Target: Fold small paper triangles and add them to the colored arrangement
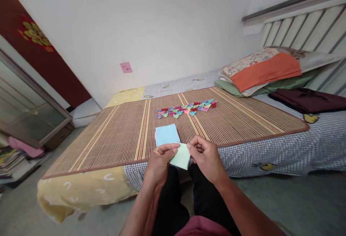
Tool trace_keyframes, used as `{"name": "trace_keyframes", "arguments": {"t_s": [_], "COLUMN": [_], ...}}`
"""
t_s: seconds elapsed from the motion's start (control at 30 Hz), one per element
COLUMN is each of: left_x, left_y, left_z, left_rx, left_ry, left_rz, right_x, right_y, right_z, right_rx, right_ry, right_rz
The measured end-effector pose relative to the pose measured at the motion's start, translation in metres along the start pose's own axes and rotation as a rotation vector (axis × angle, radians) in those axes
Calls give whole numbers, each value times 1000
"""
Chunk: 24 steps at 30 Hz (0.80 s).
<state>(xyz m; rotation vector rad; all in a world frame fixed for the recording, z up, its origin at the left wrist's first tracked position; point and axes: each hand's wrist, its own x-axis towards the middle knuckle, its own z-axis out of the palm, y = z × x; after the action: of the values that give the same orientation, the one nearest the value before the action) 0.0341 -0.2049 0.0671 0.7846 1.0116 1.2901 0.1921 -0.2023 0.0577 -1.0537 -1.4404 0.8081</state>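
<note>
A light green sheet of paper (pixel 180 156) is held up over my lap, just off the bed's near edge. My left hand (pixel 161 160) pinches its left corner between thumb and fingers. At the upper right corner, my right hand (pixel 207 156) grips the same sheet with thumb and forefinger. Just beyond lies a stack of square paper (pixel 167 134) with a light blue sheet on top. Farther back, several small folded paper pieces (pixel 186 109) in many colours lie in rows on the striped mat.
The striped mat (pixel 119 135) covers much of the bed. Pillows (pixel 265 70) and a dark folded cloth (pixel 310 99) lie at the right, by a radiator (pixel 310 27). A pink note (pixel 125 67) is on the wall. Books (pixel 16 164) are stacked at the lower left.
</note>
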Motion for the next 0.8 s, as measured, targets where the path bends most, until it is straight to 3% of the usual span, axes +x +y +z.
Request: {"name": "trace_keyframes", "arguments": {"t_s": [0.2, 0.47, 0.67, 0.8], "left_x": [-5, -2, 1, 3], "left_y": [4, 4, 3, 5], "left_z": [1, 1, -2, -5], "left_rx": [-9, -9, -40, -75], "left_ry": [-36, -34, -18, -16], "left_rz": [-34, -41, -64, -118], "right_x": [1, 2, 3, 4], "right_y": [-2, 1, -1, -6], "right_z": [-2, -1, -5, -16], "right_rx": [-148, -152, -60, -90], "right_ry": [48, 63, -26, -15], "right_rz": [-125, -122, -50, -148]}}
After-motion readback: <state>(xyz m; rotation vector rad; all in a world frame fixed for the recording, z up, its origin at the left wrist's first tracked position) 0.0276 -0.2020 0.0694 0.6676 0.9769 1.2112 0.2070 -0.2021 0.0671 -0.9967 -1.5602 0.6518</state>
